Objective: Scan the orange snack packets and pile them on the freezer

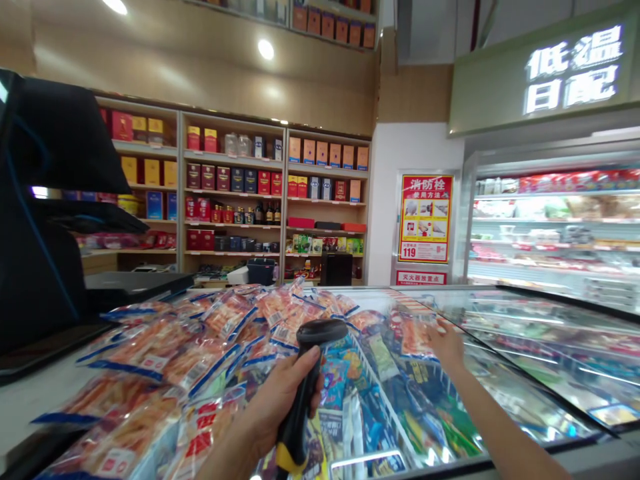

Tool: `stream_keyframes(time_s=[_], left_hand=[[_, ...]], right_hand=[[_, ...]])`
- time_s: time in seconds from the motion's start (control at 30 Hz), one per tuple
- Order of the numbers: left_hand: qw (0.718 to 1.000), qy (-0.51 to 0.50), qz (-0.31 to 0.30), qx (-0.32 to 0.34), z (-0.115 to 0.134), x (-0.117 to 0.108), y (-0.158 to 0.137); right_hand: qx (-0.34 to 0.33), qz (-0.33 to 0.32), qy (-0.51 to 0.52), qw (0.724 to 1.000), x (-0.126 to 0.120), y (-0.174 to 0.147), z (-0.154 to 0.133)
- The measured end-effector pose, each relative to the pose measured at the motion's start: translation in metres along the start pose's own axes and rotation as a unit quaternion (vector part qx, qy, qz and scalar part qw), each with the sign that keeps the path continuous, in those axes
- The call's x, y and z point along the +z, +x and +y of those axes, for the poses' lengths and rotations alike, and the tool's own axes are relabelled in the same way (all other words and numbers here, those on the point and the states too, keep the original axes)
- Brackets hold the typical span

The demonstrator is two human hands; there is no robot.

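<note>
A black handheld barcode scanner (299,417) with yellow at its lower end is gripped in my left hand (277,393), fingers wrapped round the handle. Its head points up and away from me. At the right, my right hand (447,341) pinches the edge of a clear bag of orange-pink food (416,335) above the freezer glass. Many similar blue-edged food bags (220,317) lie heaped to the left of the scanner. One nearer bag (203,433) carries red and white print. What is inside the bags is too blurred to name exactly.
A chest freezer (520,373) with glass lids spans the front and right, colourful packets showing below. At left stands a dark checkout terminal (45,200). Shelves of boxed goods (235,180) line the back wall, with a lit refrigerated display (555,230) at far right.
</note>
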State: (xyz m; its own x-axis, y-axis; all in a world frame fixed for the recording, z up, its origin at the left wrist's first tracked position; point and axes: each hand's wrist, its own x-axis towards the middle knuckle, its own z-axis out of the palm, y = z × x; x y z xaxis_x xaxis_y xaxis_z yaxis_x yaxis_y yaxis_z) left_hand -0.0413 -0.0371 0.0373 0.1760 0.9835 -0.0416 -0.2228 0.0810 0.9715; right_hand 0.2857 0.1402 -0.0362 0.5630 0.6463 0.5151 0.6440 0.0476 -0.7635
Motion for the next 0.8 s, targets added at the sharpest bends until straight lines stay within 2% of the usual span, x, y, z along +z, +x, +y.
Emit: stream_keyframes(time_s=[0.1, 0.27, 0.37, 0.43, 0.5, 0.57, 0.6, 0.67, 0.8], left_hand=[[1.000, 0.008, -0.009, 0.016, -0.003, 0.006, 0.005], [1.000, 0.013, 0.011, 0.004, -0.009, 0.009, 0.013], [1.000, 0.012, 0.021, 0.004, -0.012, 0.008, 0.016], [1.000, 0.014, 0.021, 0.004, -0.013, 0.007, 0.017], [1.000, 0.016, 0.022, -0.001, -0.014, 0.006, 0.017], [1.000, 0.013, 0.023, -0.007, -0.015, 0.005, 0.014], [1.000, 0.010, 0.024, -0.009, -0.015, 0.004, 0.012], [0.999, 0.006, 0.030, -0.015, -0.015, 0.003, 0.008], [0.999, 0.012, 0.050, -0.010, -0.017, -0.001, -0.002]], right_hand=[[0.040, 0.023, -0.090, 0.995, -0.015, 0.016, 0.022], [0.078, -0.024, -0.173, 0.982, -0.033, 0.027, 0.040], [0.059, 0.045, -0.221, 0.972, -0.031, 0.021, 0.025], [-0.014, 0.095, -0.213, 0.972, -0.019, 0.008, 0.001], [-0.108, 0.025, -0.167, 0.980, 0.002, -0.010, -0.030], [-0.157, -0.093, -0.110, 0.977, 0.027, -0.030, -0.061], [-0.157, -0.140, -0.099, 0.972, 0.039, -0.040, -0.074], [-0.131, -0.187, -0.101, 0.968, 0.062, -0.056, -0.094], [-0.033, -0.208, -0.132, 0.969, 0.088, -0.070, -0.108]])
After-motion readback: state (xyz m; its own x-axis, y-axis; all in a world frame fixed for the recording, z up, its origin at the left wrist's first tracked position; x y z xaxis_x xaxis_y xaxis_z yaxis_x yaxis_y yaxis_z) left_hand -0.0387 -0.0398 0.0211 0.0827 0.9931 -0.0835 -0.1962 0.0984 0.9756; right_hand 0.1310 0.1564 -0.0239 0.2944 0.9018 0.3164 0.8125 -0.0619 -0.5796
